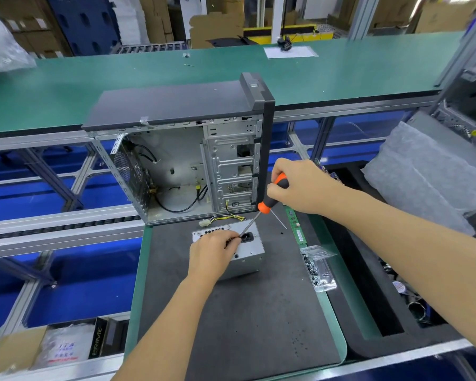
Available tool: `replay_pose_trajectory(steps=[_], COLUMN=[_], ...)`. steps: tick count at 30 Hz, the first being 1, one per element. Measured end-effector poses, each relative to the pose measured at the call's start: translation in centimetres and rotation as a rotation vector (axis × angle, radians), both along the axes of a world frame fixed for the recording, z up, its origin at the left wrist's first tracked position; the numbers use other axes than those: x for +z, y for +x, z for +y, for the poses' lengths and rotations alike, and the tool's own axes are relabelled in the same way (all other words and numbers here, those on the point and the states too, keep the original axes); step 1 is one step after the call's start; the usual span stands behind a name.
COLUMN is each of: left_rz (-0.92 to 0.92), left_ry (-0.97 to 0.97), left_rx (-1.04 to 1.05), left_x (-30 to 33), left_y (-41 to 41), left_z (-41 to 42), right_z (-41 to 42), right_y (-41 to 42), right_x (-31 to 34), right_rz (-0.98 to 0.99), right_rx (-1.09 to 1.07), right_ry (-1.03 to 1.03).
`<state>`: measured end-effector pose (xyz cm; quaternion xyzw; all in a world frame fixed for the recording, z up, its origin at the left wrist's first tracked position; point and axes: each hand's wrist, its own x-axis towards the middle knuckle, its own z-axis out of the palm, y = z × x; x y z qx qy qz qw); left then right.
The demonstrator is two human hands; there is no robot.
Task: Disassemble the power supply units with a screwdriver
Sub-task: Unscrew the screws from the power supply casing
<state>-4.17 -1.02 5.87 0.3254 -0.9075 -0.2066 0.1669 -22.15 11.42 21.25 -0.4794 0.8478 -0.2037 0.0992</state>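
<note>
On the dark mat (245,320), before 1 opened computer case (182,149): 1 power supply (248,253). Left hand (213,255) grips its top face; right hand (300,185) grips 1 orange-handled screwdriver (270,199), tip at the left fingers.

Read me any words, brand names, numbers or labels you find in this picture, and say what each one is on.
"PRIME": gold lettering on the black box at lower left.
Blue and red print on the clear plastic bag beside it: too blurred to read.
Green memory stick, its label: too small to read.
Silver metal power supply unit: no readable marking.
White paper sheet on the far bench: no readable text.
</note>
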Motion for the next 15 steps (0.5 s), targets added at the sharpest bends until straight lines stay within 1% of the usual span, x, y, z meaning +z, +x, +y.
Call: replay_pose_trajectory(steps=[4, 11, 15], left_rz=[0.002, -0.019, -0.017], left_ry=[0.006, 0.048, 0.061], left_rx=[-0.007, 0.015, 0.018], left_x=[0.0, 0.1, -0.1], left_y=[-0.1, -0.3, -0.1], left_z=[0.0, -0.1, -0.1], right_z=[-0.1, -1.1, -1.7], right_y=[0.2, 0.7, 1.3], right_x=[0.1, 0.7, 2.0], right_rz=[0.003, 0.113, 0.091], right_rx=[0.013, 0.08, 0.116], right_ry=[-0.003, 0.043, 0.059])
